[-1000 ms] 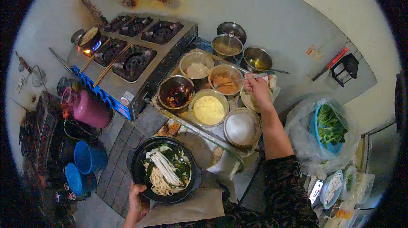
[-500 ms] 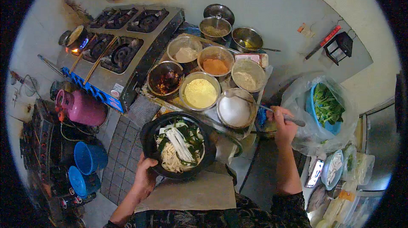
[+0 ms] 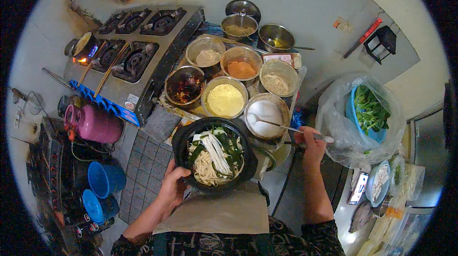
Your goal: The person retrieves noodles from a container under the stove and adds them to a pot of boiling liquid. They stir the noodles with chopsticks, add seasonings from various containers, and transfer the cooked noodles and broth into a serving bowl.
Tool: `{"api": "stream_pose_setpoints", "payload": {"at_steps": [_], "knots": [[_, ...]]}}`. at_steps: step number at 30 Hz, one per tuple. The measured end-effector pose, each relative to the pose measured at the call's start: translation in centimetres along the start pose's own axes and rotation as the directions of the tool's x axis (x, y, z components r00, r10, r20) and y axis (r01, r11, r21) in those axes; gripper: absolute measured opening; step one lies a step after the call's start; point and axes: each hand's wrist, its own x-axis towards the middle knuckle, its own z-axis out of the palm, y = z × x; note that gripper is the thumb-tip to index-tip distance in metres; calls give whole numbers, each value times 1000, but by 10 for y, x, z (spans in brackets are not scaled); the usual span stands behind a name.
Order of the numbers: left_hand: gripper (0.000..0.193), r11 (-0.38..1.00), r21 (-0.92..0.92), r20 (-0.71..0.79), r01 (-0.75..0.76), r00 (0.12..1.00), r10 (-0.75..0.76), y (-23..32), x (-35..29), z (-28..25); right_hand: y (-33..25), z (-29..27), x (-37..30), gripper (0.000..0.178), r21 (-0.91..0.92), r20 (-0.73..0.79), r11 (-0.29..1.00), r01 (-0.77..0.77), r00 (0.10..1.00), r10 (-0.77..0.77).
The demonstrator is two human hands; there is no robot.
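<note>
My left hand [image 3: 172, 182] grips the rim of a black pot [image 3: 178, 137] from its lower left side, thumb over the edge. Pale noodles [image 3: 210, 166], dark green leaves and a bundle of thin white mushrooms [image 3: 215, 148] lie in it. My right hand [image 3: 312, 146] is closed round the handle of a long metal spoon [image 3: 291, 128]. The spoon's head rests in a bowl of white powder [image 3: 265, 115], just beyond the pot's right side. A bowl of yellow powder [image 3: 225, 100] stands left of the white one.
More bowls hold orange powder [image 3: 241, 69], beige powder [image 3: 275, 84] and dark red chili paste [image 3: 185, 87]. A stove [image 3: 138, 46] stands at the left, with a small pot [image 3: 83, 45] over a lit burner. A pink gas cylinder [image 3: 98, 123] is below it. Leafy greens [image 3: 371, 113] sit at the right.
The black pot in my left hand has moved right and slightly away from me, nearer the bowls. My right hand has shifted slightly left and lower, and the spoon's head has dipped into the white powder.
</note>
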Motion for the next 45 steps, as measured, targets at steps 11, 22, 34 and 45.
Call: {"api": "stream_pose_setpoints", "payload": {"at_steps": [11, 22, 34, 45], "knots": [[56, 1000, 17, 49, 19, 999, -20, 11, 3, 24, -72, 6, -30, 14, 169, 59, 957, 238, 966, -251], [71, 997, 50, -57, 52, 997, -50, 5, -2, 0, -13, 9, -20, 16, -25, 64, 1000, -4, 998, 6], [58, 999, 51, 26, 10, 1000, -11, 15, -9, 13, -77, 13, -25, 18, 176, 114, 976, 132, 982, -153], [71, 1000, -17, -138, 0, 990, -2, 3, -17, -12, -6, 109, 18, 10, -91, 394, 951, 296, 888, -238]]}}
